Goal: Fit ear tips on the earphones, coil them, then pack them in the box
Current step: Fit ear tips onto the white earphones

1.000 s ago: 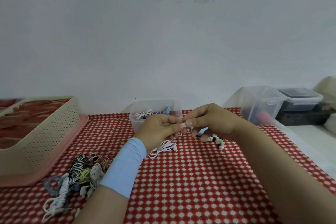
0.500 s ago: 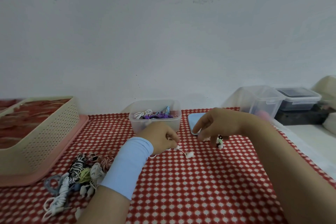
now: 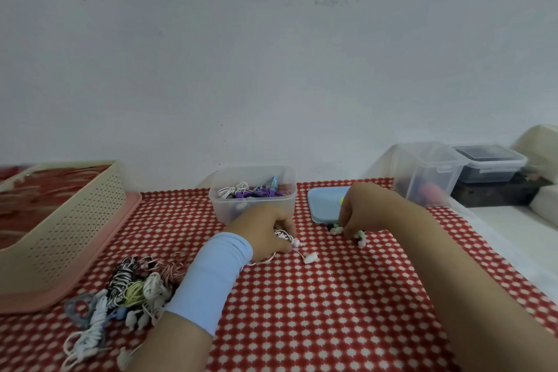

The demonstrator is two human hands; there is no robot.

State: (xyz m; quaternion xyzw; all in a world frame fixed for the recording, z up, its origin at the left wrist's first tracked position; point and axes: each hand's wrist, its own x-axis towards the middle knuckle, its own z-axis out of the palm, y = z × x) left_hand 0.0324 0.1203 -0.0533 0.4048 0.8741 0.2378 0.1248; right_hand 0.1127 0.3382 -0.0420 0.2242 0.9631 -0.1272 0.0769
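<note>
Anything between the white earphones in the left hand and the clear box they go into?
Nothing visible does. The clear plastic box stands open just beyond the left hand gripping the white wired earphones; its light blue lid lies aside, to the right.

Soft even light, faint shadows, slight blur, wide-angle edge bending.

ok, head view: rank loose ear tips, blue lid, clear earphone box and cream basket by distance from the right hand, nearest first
1. Loose ear tips: at the right hand's fingertips.
2. Blue lid: just behind, partly covered by the hand.
3. Clear earphone box: farther left, behind the left hand gripping the white earphones.
4. Cream basket: far left edge.
</note>
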